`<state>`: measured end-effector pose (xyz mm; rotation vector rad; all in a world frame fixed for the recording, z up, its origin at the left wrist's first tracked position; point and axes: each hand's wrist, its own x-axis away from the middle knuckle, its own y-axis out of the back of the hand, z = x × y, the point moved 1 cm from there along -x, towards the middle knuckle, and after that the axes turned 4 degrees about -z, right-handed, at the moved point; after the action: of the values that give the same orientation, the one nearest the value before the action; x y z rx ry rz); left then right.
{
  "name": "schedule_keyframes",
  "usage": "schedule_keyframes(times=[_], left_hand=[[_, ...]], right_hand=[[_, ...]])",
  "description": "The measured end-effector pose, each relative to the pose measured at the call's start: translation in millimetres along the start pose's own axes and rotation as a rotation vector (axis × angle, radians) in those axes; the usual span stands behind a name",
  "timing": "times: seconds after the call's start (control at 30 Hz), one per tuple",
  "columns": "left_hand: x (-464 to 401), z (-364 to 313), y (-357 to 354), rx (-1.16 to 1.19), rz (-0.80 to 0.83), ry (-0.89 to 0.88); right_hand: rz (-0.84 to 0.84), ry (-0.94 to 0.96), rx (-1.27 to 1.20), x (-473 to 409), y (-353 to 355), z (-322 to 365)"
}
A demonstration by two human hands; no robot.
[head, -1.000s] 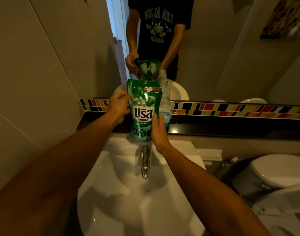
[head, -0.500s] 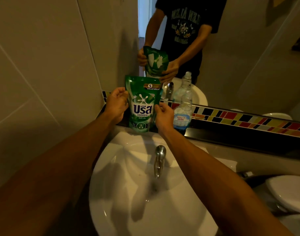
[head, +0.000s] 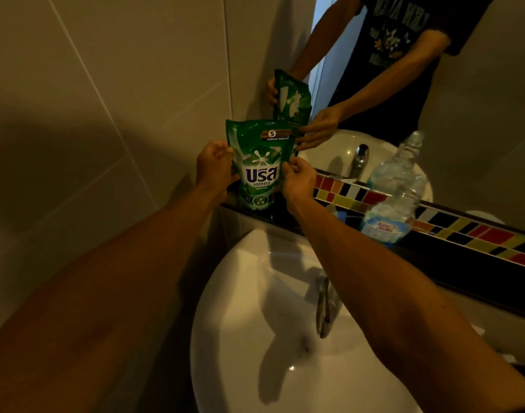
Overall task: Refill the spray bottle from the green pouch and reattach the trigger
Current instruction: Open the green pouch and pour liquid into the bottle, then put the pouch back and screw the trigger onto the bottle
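Note:
The green pouch (head: 259, 165) stands upright on the dark ledge (head: 451, 263) behind the sink, in the left corner by the wall. My left hand (head: 215, 168) grips its left edge and my right hand (head: 297, 181) grips its right edge. The clear spray bottle (head: 389, 216) with a blue label stands on the same ledge to the right of my right arm, with no trigger on its neck. The trigger is not in view.
A white basin (head: 249, 338) with a chrome tap (head: 325, 308) sits below my arms. A mirror (head: 478, 99) above a coloured tile strip (head: 451, 225) reflects the person, the pouch and the bottle. A tiled wall (head: 106, 114) closes the left side.
The view has swung left and closer. Both hands stay on the pouch, which has shifted left toward the wall corner, away from the bottle. My right hand has risen along the pouch's right edge.

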<state>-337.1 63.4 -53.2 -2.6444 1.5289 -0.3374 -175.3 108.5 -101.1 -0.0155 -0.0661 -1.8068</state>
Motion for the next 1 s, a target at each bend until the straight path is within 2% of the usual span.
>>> schedule_keyframes(times=[0.2,0.57,0.73,0.87,1.0], left_hand=[[-32.6,12.4,7.8,0.007,-0.057,0.014],[-47.8,26.3,2.6,-0.04,-0.195,-0.05],[-32.0,28.1,-1.0,-0.194,-0.256,-0.063],[-2.8,43.5,-2.8,-0.285,-0.316,0.035],[29.8,67.4,-10.7,-0.463,-0.191,0.001]], right_hand=[[0.027,-0.014,0.041,-20.0,-27.9,-15.2],[0.011,0.018,0.027,-30.2,-28.1,-12.4],[0.115,-0.017,-0.036,-14.3,-18.9,-10.8],[0.102,-0.022,0.023,14.2,5.5,-19.9],[0.025,0.018,0.105,43.4,39.0,-36.4]])
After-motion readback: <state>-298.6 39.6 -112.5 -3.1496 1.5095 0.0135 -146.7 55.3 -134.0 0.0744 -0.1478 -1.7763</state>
